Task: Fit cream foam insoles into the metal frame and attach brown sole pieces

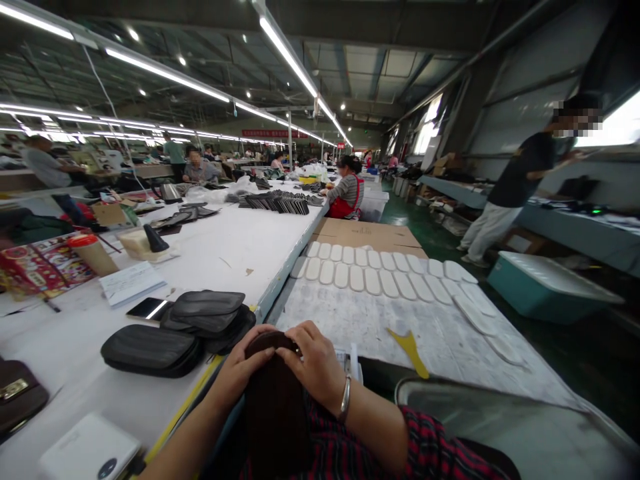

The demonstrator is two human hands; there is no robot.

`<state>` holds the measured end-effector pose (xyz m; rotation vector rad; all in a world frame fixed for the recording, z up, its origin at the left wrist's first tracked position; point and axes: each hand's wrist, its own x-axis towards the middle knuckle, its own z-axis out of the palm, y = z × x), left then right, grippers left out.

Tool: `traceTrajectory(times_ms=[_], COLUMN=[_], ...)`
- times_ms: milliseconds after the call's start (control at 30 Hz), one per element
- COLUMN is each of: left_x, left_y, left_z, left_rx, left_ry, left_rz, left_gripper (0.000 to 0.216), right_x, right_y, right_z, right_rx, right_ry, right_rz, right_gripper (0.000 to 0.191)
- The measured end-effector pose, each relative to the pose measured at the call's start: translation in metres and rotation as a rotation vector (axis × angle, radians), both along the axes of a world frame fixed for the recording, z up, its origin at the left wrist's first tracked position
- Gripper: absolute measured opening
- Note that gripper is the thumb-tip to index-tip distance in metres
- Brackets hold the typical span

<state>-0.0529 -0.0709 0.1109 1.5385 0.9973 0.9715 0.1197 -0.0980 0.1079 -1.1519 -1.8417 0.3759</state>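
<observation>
Between my two hands, close to my body, is a dark brown leather-like piece (275, 413) with a rounded top end. My left hand (247, 357) grips its upper left edge, thumb lying on the front face. At the upper right edge, my right hand (316, 363) pinches the rim with thumb and fingers; a bracelet circles that wrist. The lower part of the piece drops toward my lap and is very dark. Just left of my hands, stacks of black rounded leather-like pieces (150, 348) lie on the white table (215, 257).
A phone (148, 309), a paper sheet (131, 284), a lidded cup (93, 253) and a white box (91, 448) are on the table. To the right, pale oval pieces (357, 279) in rows and a yellow strip (410, 351) cover a lower surface. A teal bin (545, 287) stands beyond. Co-workers are farther off.
</observation>
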Motion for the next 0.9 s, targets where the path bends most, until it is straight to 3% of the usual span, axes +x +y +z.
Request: traceTrajectory(times_ms=[167,333,733,900], left_x=[0.001,0.002,-0.003,-0.005], left_y=[-0.001,-0.001,0.0,0.001], left_z=[0.007,0.015,0.006,0.003], left_rx=[-0.017,0.046,0.042,0.003], left_ry=[0.017,0.075,0.053,0.029], left_rz=[-0.058,-0.126,-0.113,-0.092], left_gripper=[0.045,0.036,0.032,0.03], right_x=[-0.001,0.001,-0.002,-0.004], right_y=[0.0,0.007,0.009,0.01], right_z=[-0.001,0.002,-0.008,-0.007], right_rx=[0.011,-0.111,-0.109,-0.147], right_ry=[-0.014,-0.106,0.038,-0.023], right_rz=[-0.001,-0.024,0.026,0.001], right_gripper=[0.007,0.023,0.027,0.025])
